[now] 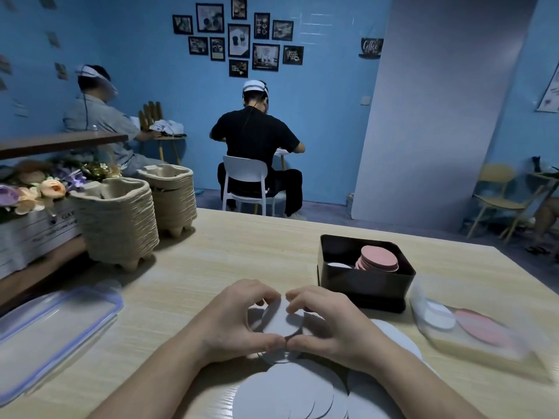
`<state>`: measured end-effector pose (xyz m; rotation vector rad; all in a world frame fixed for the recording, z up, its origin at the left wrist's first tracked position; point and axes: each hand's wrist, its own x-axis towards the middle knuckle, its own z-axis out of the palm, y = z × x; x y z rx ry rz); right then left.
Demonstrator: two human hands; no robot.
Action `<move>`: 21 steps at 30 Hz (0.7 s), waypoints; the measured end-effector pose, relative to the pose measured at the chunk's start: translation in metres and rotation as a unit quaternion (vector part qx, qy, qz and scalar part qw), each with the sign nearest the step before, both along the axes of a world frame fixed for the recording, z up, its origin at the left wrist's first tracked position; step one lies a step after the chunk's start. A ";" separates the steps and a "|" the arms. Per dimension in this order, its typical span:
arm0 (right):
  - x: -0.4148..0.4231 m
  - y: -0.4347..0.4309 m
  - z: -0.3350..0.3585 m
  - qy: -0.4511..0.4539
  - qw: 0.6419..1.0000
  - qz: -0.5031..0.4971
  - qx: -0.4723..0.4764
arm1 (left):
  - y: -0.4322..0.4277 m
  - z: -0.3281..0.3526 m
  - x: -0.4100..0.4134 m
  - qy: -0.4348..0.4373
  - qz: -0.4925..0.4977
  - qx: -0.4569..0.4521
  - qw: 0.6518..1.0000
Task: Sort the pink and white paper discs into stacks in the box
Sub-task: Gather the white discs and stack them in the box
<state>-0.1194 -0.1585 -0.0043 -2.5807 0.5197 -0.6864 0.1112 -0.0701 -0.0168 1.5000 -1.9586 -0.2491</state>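
Observation:
Both my hands hold a small stack of white discs (279, 320) just above the table, in front of me. My left hand (239, 322) curls round its left edge, and my right hand (328, 323) curls round its right edge, thumbs meeting at the near rim. More white discs (290, 391) lie fanned out on the table below my wrists. The black box (366, 285) stands to the right behind my hands. Inside it a pink disc stack (378, 258) leans at the right and a white disc (338, 265) lies at the left.
A clear plastic container (478, 337) at the right holds a white and a pink disc. Its blue-rimmed lid (51, 331) lies at the left. Two piles of pulp cup trays (121, 219) and a flower crate stand at the back left. Two people sit beyond the table.

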 end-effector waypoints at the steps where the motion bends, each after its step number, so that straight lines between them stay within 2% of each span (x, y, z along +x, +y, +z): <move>1: 0.000 0.000 -0.001 -0.005 1.000 -0.003 0.005 | 0.000 0.000 -0.001 -0.001 0.003 -0.003 1.000; 6: -0.005 0.000 -0.002 -0.031 0.999 -0.019 0.034 | 0.003 -0.001 0.005 0.007 0.028 0.036 0.999; 11: -0.023 -0.006 -0.004 -0.051 0.995 -0.063 0.056 | 0.007 -0.006 0.022 -0.037 0.069 0.054 0.995; 14: -0.028 -0.007 -0.003 -0.049 0.994 -0.072 0.063 | 0.008 -0.005 0.023 -0.008 0.071 0.055 0.996; 18: -0.028 -0.008 -0.003 -0.049 0.993 -0.086 0.067 | 0.008 0.001 0.017 0.087 0.078 0.016 0.993; 21: -0.026 -0.006 -0.003 -0.046 0.992 -0.093 0.073 | 0.005 0.002 0.007 0.086 0.062 -0.018 0.994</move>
